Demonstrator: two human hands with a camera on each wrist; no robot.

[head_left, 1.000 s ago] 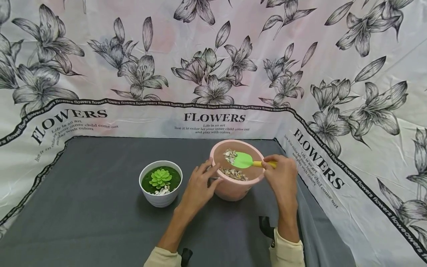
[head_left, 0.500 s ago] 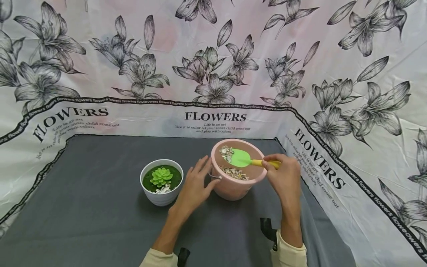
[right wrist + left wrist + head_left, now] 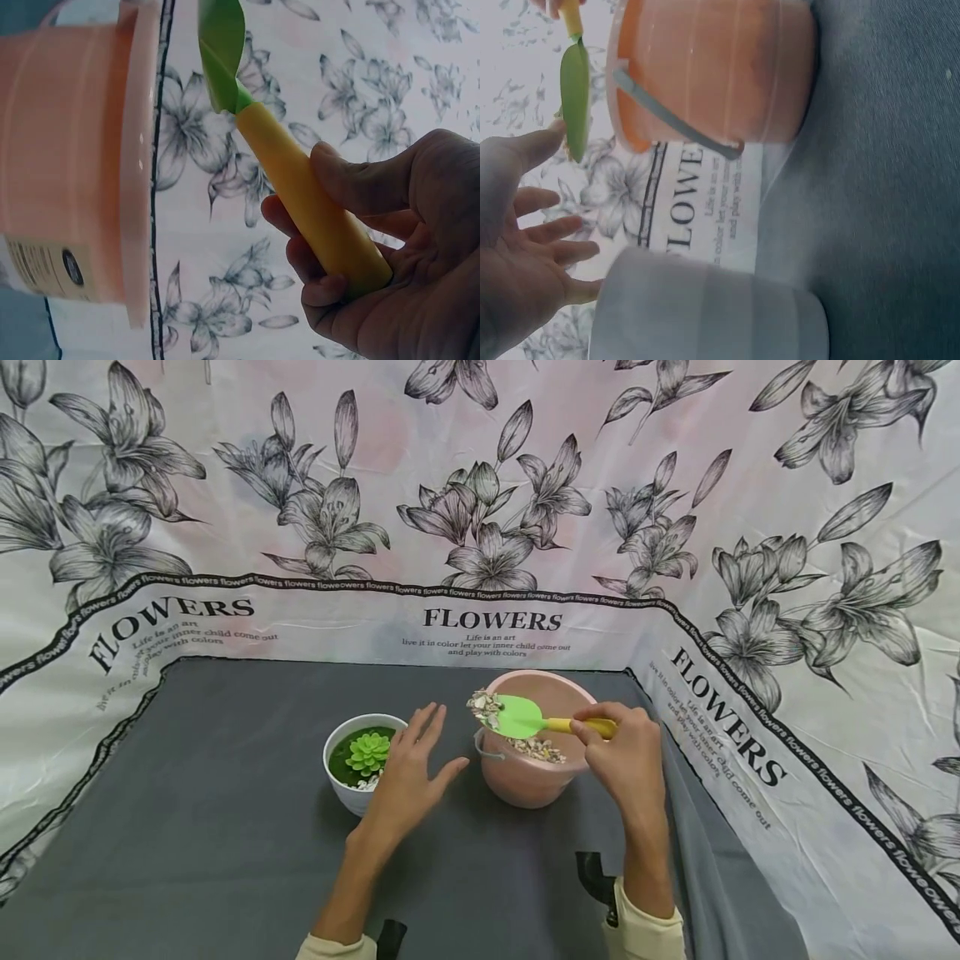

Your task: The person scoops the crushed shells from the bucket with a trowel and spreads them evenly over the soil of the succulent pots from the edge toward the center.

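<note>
My right hand [image 3: 624,756] grips the yellow handle of a toy trowel [image 3: 519,718] with a green blade. Small pebbles [image 3: 484,705] lie heaped on the blade's tip, above the left rim of a pink bucket [image 3: 525,781]. More pebbles lie inside that bucket, and its grey handle [image 3: 679,118] hangs down the side. My left hand [image 3: 401,777] is spread, fingers extended, beside a white pot [image 3: 347,793] and overlapping its right side in the head view. A green succulent [image 3: 369,752] and white stones sit in the pot. The right wrist view shows fingers wrapped round the trowel's handle [image 3: 300,195].
A dark grey cloth [image 3: 225,827] covers the table. White fabric with printed flowers [image 3: 487,560] stands as a wall behind and along both sides. The bucket stands close to the back right corner. Black camera mounts [image 3: 596,877] stick out at both wrists.
My left hand has let go of the bucket's rim and moved left to the pot. The trowel with its pebbles has shifted left, from over the bucket's inside to its left rim.
</note>
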